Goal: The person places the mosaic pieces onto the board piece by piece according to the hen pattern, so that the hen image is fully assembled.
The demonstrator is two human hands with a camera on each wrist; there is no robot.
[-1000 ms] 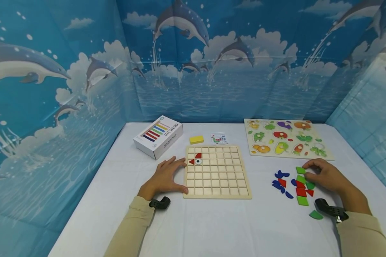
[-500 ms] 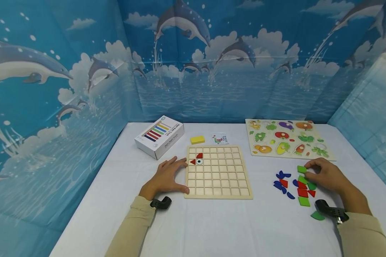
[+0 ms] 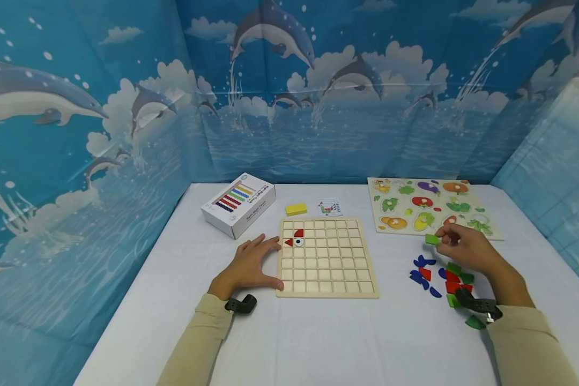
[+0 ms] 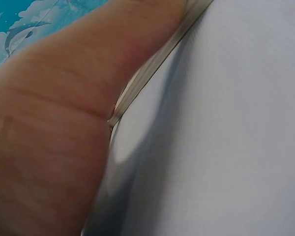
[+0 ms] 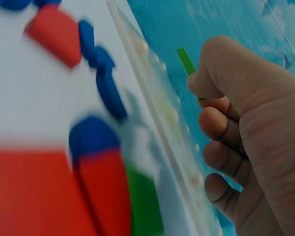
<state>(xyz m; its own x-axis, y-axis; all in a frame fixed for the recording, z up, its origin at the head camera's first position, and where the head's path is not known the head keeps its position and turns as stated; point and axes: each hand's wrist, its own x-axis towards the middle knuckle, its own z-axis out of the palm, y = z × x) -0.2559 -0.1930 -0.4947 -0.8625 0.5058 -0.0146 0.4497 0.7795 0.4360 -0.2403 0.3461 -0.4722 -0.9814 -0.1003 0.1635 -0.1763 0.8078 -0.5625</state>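
My right hand (image 3: 468, 249) pinches a light green tile (image 3: 432, 239) between thumb and fingertips, raised near the front edge of the vegetable puzzle board. In the right wrist view that tile (image 5: 187, 61) shows edge-on, and the other fingers curl beneath. My left hand (image 3: 249, 265) rests with thumb and fingers spread along the left edge of a wooden grid board (image 3: 325, 258). Its thumb (image 4: 88, 64) lies at the board's edge in the left wrist view. On the grid sit a red quarter-round piece (image 3: 298, 233), a red triangle (image 3: 289, 242) and an eye tile (image 3: 298, 242).
Several blue pieces (image 3: 416, 276), red pieces (image 3: 452, 287) and green pieces (image 3: 475, 322) lie scattered at right, partly under the right wrist. Behind are a vegetable puzzle board (image 3: 410, 214), a picture card (image 3: 329, 207), a yellow block (image 3: 296, 209) and a white box (image 3: 238, 205).
My right hand has lifted the light green tile from the top of the pile and carried it left and slightly toward the back. The left hand and grid board have stayed put.
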